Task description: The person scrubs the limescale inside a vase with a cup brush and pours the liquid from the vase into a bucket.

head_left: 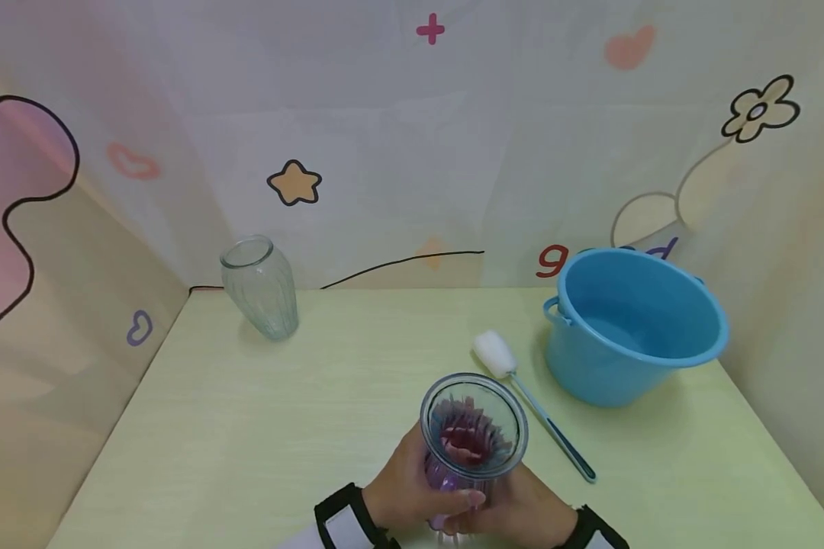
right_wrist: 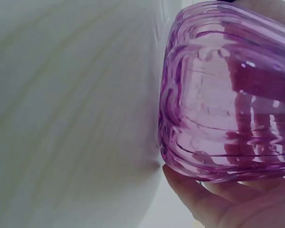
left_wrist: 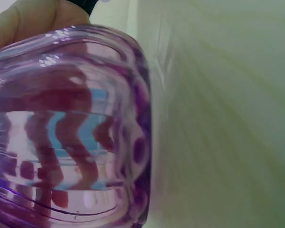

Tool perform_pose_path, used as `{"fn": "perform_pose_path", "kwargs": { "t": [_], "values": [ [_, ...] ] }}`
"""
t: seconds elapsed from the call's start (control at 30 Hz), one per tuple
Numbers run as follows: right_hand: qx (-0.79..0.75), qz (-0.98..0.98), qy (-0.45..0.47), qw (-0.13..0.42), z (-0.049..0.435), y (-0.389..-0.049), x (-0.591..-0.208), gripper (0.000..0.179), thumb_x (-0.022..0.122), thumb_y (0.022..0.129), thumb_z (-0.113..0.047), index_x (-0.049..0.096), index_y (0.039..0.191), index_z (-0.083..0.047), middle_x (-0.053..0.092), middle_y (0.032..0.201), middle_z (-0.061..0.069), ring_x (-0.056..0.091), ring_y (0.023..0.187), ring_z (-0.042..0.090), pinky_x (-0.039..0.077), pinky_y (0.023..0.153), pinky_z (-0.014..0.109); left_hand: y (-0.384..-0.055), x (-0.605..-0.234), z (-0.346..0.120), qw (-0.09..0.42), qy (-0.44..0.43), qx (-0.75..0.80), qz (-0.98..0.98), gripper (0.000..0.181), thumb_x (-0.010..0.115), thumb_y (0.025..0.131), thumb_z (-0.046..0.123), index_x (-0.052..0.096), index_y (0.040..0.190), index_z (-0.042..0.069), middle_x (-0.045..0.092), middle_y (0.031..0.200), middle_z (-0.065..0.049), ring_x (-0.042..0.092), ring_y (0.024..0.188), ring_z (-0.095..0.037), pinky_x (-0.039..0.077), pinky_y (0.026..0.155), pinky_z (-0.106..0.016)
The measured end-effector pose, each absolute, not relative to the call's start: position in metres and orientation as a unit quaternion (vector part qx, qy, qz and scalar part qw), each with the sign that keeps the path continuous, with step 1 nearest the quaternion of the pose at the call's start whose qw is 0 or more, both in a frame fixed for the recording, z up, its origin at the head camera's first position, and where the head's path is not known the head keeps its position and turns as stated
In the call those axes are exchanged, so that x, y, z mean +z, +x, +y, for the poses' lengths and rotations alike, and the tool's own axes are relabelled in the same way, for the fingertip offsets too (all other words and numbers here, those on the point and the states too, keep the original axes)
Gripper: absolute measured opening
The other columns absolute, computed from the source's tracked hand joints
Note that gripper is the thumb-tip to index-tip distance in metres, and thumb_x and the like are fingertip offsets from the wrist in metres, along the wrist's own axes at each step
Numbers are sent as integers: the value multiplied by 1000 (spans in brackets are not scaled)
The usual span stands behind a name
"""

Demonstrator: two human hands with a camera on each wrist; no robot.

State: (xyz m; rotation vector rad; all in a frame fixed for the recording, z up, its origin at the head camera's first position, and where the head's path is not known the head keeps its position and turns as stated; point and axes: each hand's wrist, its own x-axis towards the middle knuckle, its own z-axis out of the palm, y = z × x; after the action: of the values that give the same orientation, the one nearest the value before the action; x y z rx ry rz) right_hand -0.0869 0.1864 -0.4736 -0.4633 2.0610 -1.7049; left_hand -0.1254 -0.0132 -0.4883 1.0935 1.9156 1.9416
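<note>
Both hands hold a ribbed, purple-tinted glass vase (head_left: 442, 474) near the front of the table, its wide round mouth tipped up toward the head camera. My left hand (head_left: 403, 482) wraps its left side, thumb across the front. From the other side my right hand (head_left: 525, 505) grips it, and the two thumbs come close together. In the left wrist view the vase (left_wrist: 71, 137) fills the left half, its base close to the tabletop. Fingers (right_wrist: 218, 202) of the right hand curl under the glass in the right wrist view.
A white-headed sponge brush (head_left: 496, 354) with a long handle lies just right of the vase. Behind it stands a blue bucket (head_left: 593, 374) at the right. A clear glass vase (head_left: 264, 293) stands at the back left, near the patterned backdrop (head_left: 384, 168).
</note>
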Motion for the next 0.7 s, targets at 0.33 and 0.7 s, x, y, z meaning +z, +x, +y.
{"fn": "perform_pose_path", "kwargs": {
  "t": [0.33,0.7],
  "values": [
    [-591,777,-192,99,197,-88,-464,91,92,79,-20,35,150,-27,55,145,1,57,128,14,40,110,17,-135,-465,3,27,394,619,679,101,87,81,21,22,158,22,47,149,-6,53,135,-18,44,116,-39],
    [-586,787,-190,37,212,-99,-438,84,88,81,-16,38,149,-23,58,140,6,61,120,13,53,100,25,-145,-420,7,108,324,542,768,95,85,83,41,23,155,40,48,152,4,59,124,-9,52,104,-34]
  ]
}}
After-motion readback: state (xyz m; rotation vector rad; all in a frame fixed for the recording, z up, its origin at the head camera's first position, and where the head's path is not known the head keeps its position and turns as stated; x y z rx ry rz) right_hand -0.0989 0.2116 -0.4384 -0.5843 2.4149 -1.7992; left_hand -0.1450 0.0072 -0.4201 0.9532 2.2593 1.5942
